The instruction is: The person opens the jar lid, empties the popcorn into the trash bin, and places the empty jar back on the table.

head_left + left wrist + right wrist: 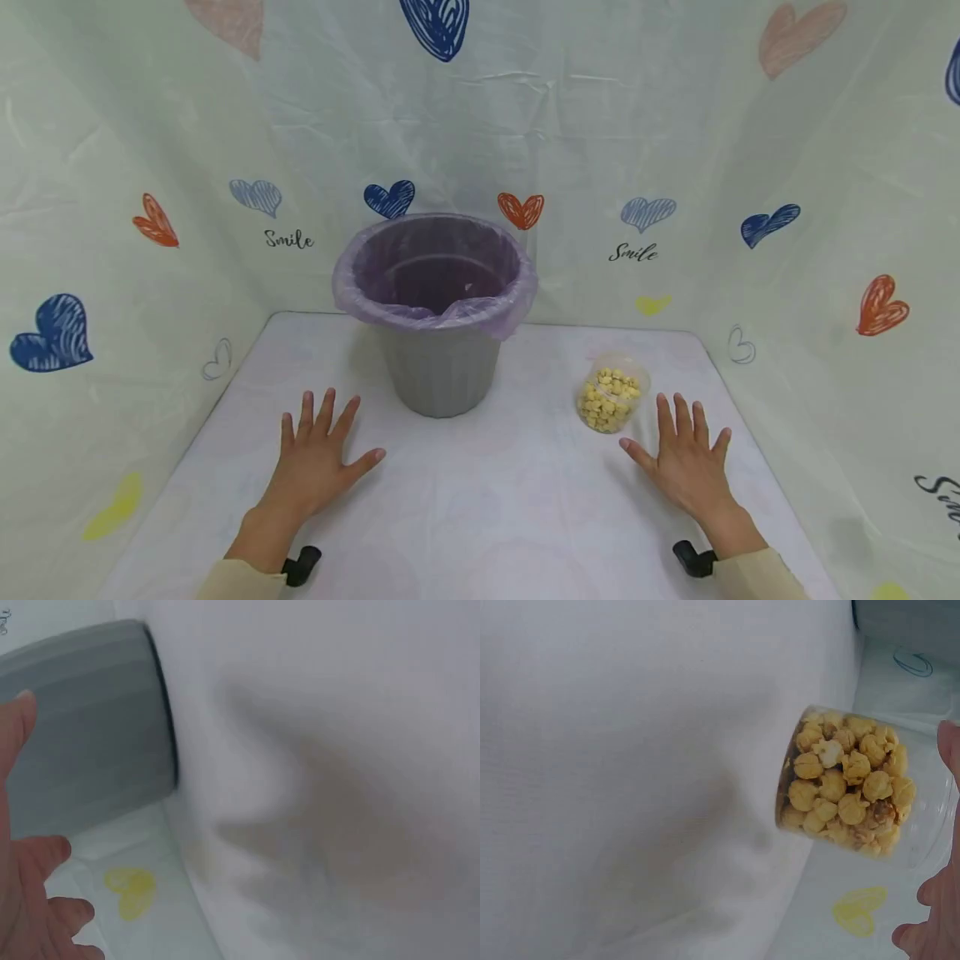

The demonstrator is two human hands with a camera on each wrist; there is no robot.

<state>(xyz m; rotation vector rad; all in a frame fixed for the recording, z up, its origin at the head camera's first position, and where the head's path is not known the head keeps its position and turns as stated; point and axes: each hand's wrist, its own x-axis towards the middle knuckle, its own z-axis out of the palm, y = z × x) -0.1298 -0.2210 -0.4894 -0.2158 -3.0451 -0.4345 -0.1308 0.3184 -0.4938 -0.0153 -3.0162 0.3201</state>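
My left hand (pixel 310 467) is held over the white table with fingers spread, holding nothing. Beyond it and to the right stands a grey trash can (pixel 442 375), lined with a thin purple bag (pixel 348 283) folded over its rim. In the left wrist view the can's grey side (pixel 82 727) appears past my thumb. My right hand (pixel 690 467), also empty with fingers spread, is just right of and nearer than a clear plastic jar of popcorn (pixel 611 396). The jar stands upright, partly filled with yellow popcorn (pixel 847 780).
A white table (pixel 480 517) lies under both hands, their shadows falling on it. A pale curtain (pixel 585 125) printed with hearts and the word Smile encloses the back and sides. Black straps with small mounts (pixel 302 567) sit at both wrists by the beige sleeves.
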